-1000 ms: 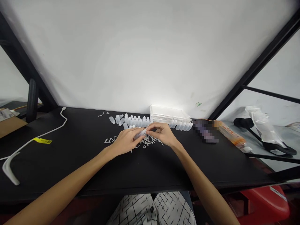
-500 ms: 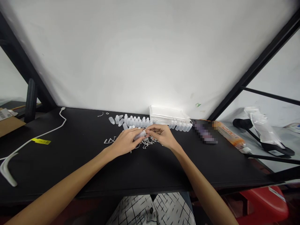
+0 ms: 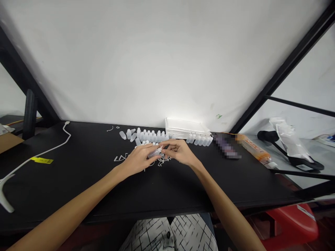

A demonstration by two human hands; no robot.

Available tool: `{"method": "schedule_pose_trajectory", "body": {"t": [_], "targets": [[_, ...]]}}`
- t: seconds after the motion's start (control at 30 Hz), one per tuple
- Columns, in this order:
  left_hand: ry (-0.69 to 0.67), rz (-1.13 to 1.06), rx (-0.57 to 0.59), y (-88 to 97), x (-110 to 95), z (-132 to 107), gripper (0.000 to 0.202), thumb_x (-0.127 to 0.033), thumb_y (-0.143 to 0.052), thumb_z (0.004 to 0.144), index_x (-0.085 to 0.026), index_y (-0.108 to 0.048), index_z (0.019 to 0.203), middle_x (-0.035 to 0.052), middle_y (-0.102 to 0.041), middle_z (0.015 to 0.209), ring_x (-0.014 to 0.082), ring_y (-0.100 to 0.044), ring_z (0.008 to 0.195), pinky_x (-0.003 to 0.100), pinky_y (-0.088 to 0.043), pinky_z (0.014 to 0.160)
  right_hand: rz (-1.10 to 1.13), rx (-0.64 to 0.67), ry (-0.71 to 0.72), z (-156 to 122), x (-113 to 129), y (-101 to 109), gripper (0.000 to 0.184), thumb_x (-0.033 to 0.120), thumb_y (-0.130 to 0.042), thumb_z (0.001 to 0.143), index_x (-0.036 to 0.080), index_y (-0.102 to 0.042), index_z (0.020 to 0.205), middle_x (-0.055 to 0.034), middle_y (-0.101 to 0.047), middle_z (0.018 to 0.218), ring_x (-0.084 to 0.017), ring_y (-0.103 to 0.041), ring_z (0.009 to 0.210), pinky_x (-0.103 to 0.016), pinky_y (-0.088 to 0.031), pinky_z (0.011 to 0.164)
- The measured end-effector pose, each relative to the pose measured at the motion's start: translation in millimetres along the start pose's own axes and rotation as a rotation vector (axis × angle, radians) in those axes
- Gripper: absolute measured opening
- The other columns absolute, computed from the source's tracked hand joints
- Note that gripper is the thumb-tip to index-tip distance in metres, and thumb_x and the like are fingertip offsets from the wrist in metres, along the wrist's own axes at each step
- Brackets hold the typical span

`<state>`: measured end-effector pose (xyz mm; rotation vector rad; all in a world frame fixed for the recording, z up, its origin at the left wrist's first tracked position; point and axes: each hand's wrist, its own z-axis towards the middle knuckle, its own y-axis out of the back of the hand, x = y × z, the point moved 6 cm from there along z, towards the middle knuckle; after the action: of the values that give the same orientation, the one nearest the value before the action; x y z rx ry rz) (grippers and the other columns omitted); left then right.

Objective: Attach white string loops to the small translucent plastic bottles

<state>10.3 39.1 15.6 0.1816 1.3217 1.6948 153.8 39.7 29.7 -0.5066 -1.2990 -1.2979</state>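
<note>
Between the thumb and fingers of my left hand (image 3: 140,157) lies a small translucent plastic bottle (image 3: 155,152), tilted with its neck toward the right. My right hand (image 3: 179,150) is at the neck end, thumb and fingertips closed in a pinch there. What those fingertips hold is too small to make out. Under and beside the hands is a loose heap of thin bent white plastic pieces (image 3: 164,161). Just behind stand rows of similar small bottles (image 3: 149,135), partly covered by my hands. More bottles (image 3: 203,141) stand to the right.
A stack of white flat sheets or trays (image 3: 185,128) rests against the wall. On the black table (image 3: 110,188) are a white cable (image 3: 49,150) with a yellow tag at left, and an orange-labelled packet (image 3: 253,150) at right. A red stool (image 3: 290,223) stands below.
The view has shifted slightly, moving the scene a little to the left. My right fingertips have moved slightly about the bottle's neck; my left hand still holds the bottle.
</note>
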Motion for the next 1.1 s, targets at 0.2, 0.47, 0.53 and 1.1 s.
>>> {"method": "schedule_pose_trajectory", "body": {"t": [0.2,0.47,0.53,1.1], "targets": [[-0.043,-0.045,-0.085,2.4,2,-1,0.031,-0.040,-0.053,0.092,-0.017,-0.068,0.108,0.0023,-0.058,0.077,0.0115,-0.048,0.059,0.024,-0.039,0.056,-0.056,0.014,-0.047,-1,-3,1,0.022,0.031,-0.068,0.078,0.016,-0.072,0.094,-0.0051,-0.070,0.080,-0.012,-0.064,0.055,-0.022,-0.048,0.050],[-0.075,-0.100,-0.140,4.2,1,-2,0.030,-0.033,-0.054,0.093,-0.018,-0.066,0.115,0.0026,-0.063,0.081,0.0100,-0.050,0.059,0.024,-0.044,0.058,-0.004,0.015,-0.057,-2,-2,-2,0.028,0.034,-0.070,0.077,0.013,-0.070,0.096,-0.0028,-0.068,0.069,-0.014,-0.065,0.055,-0.024,-0.051,0.054],[-0.069,-0.121,-0.151,6.3,0,-1,0.031,-0.034,-0.054,0.092,-0.017,-0.066,0.115,0.0033,-0.063,0.084,0.0103,-0.051,0.060,0.024,-0.045,0.058,-0.016,-0.010,-0.032,-2,-2,-1,0.027,0.033,-0.070,0.077,0.014,-0.070,0.095,-0.0029,-0.067,0.069,-0.014,-0.066,0.058,-0.023,-0.050,0.054],[-0.017,-0.206,-0.196,20.9,-2,2,0.031,-0.036,-0.053,0.092,-0.021,-0.068,0.115,0.0041,-0.067,0.085,0.0140,-0.059,0.072,0.024,-0.047,0.058,-0.018,-0.118,0.060,-2,-3,1,0.028,0.030,-0.064,0.082,0.013,-0.071,0.103,-0.0064,-0.071,0.072,-0.018,-0.069,0.066,-0.025,-0.051,0.053]]}}
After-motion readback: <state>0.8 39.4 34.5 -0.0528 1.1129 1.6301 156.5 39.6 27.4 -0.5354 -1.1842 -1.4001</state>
